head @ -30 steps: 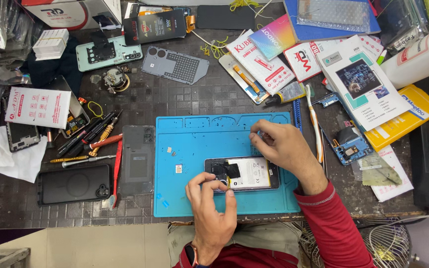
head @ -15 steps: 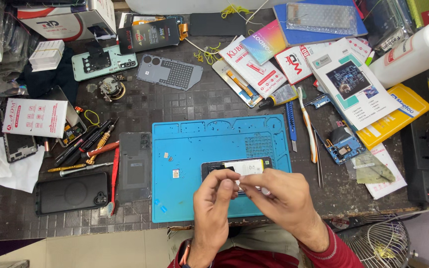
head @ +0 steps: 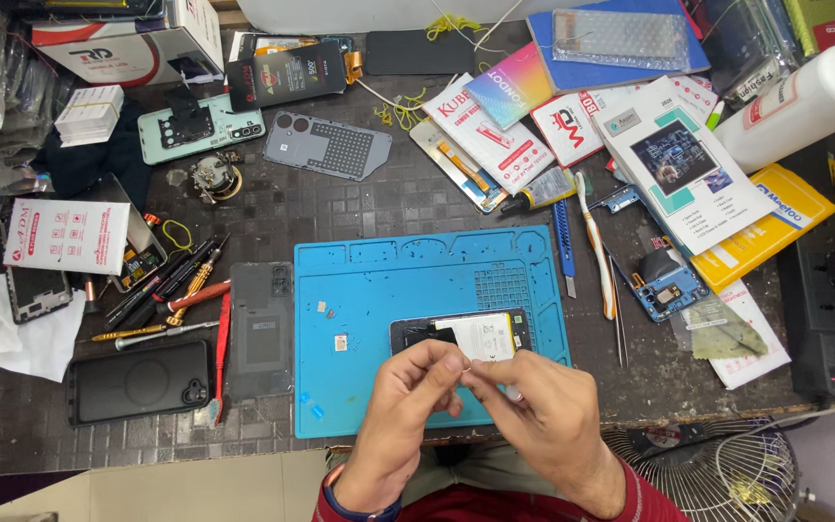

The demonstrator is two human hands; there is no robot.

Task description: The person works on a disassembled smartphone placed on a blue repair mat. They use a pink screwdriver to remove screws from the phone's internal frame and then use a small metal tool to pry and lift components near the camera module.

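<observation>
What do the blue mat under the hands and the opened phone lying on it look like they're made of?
The blue mat looks like soft matte silicone or rubber: dull, with moulded trays and a grid of small holes. The opened phone shows a dark, probably plastic frame around a white, faintly glossy battery. Left hand and right hand meet just below it.

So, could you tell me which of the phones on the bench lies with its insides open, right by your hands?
The opened phone on the blue mat, just above both hands; the mint-green phone and the black phone lie off the mat, at the left.

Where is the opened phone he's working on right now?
The opened phone lies on the blue mat's lower right part, just above both hands, left hand and right hand.
</observation>
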